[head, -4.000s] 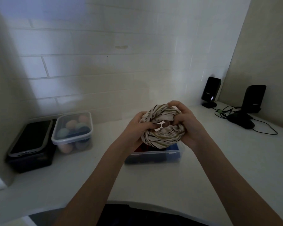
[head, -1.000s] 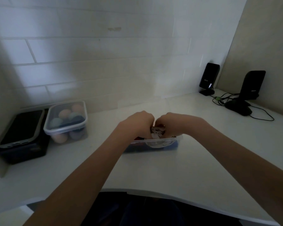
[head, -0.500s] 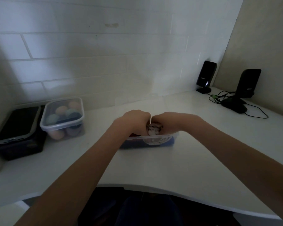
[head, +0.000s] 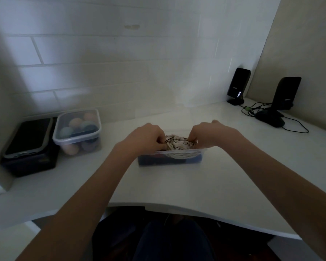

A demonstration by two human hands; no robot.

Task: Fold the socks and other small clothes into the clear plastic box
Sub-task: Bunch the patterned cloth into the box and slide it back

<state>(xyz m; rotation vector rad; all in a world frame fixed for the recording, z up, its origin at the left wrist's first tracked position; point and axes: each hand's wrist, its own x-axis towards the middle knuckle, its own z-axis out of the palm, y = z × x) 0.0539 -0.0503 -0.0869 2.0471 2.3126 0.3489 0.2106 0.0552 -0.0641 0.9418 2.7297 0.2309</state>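
Observation:
A clear plastic box [head: 149, 160] stands on the white desk in front of me, with dark blue and red clothes showing through its front wall. A rolled white cloth with thin dark and olive stripes [head: 178, 146] sits in the box, its top rising above the rim. My left hand [head: 146, 137] grips the bundle's left side, fingers curled into the fabric. My right hand [head: 208, 133] pinches its right side from above. The far part of the box is hidden behind my hands.
A lidded clear tub of coloured balls [head: 78, 129] stands at the left, next to a black box with a phone on top [head: 29, 142]. Two black speakers [head: 237, 86] [head: 285, 95] and cables lie at the back right. The desk's curved front edge [head: 177, 209] is near me.
Four seconds ago both hands held the striped bundle above the box. It went down into the box, and since half a second ago my hands have spread apart to its two sides.

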